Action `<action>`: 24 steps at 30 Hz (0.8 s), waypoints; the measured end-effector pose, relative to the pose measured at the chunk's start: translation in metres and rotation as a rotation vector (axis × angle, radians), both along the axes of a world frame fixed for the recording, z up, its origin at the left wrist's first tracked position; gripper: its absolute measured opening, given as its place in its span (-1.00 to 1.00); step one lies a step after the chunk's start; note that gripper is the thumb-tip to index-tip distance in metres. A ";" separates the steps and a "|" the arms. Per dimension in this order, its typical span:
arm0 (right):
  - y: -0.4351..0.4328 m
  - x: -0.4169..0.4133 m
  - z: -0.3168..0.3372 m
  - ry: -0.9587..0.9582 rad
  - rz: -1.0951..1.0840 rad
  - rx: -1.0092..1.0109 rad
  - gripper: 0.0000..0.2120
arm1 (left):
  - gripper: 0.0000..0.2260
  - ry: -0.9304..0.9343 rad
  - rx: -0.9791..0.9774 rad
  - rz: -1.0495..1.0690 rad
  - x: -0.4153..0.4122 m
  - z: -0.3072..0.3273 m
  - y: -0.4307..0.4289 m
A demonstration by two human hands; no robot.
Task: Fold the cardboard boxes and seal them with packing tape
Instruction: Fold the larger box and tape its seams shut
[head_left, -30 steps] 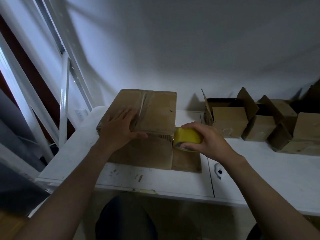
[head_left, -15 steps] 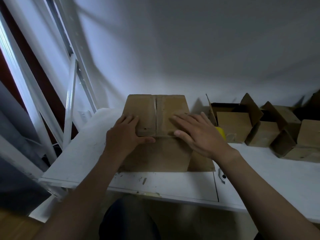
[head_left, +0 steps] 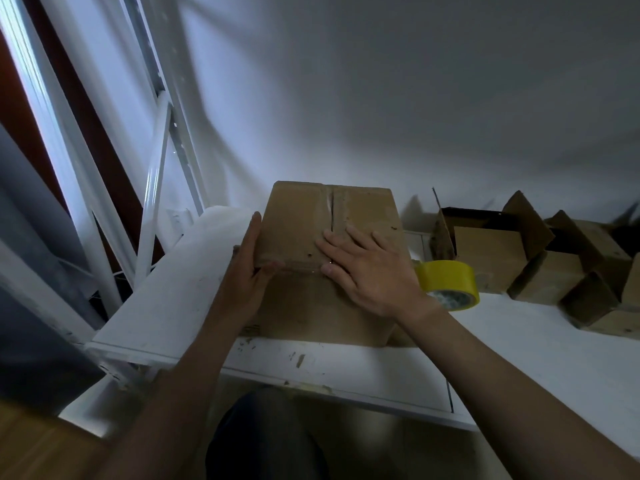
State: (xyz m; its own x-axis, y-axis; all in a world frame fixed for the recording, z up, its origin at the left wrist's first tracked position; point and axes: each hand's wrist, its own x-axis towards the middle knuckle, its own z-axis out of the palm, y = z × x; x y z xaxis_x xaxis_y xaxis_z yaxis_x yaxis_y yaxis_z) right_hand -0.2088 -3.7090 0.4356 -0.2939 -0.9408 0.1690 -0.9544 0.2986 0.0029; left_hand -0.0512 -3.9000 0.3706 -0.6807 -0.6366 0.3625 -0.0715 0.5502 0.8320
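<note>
Since the tape was set down, open right hand smooths the box, open left hand braces it. Sealing looks nearly done.

Two bare forearms and two bare hands are all that shows of the person's upper body. The left hand and the right hand, both above the white table, are bare to the fingertips. The forearms are slender and uncovered along their whole visible length, from the wrists over the table to where they leave the picture in front of its near edge. On the right hand the knuckles stand out, and the thumbnail shows, plain and short. Below the table's front edge, between the forearms, a rounded mass of dark, blue-black cloth covers the lap or a leg. It is blurred and shadowed, so the kind of garment cannot be told.
</note>
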 end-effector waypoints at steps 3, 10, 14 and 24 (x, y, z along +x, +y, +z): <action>-0.001 -0.001 -0.001 -0.010 -0.009 0.002 -0.42 | -0.22 0.050 0.105 0.030 0.001 -0.009 0.001; -0.002 0.001 -0.002 0.019 -0.023 0.032 -0.41 | -0.09 -0.036 0.110 -0.008 0.011 -0.017 0.002; -0.003 0.000 -0.004 0.018 -0.028 0.030 -0.42 | -0.16 -0.354 -0.115 0.025 0.023 0.003 -0.004; 0.049 -0.011 0.039 -0.304 0.066 -0.277 -0.49 | -0.50 -0.189 -0.559 0.321 0.002 0.039 0.082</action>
State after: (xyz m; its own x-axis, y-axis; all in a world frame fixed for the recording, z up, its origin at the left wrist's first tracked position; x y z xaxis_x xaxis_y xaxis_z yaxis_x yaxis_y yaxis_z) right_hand -0.2201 -3.6596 0.4749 -0.3097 -0.8906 0.3331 -0.9164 0.1862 -0.3542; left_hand -0.0491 -3.8184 0.4094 -0.5731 -0.5692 0.5895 -0.4202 0.8217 0.3849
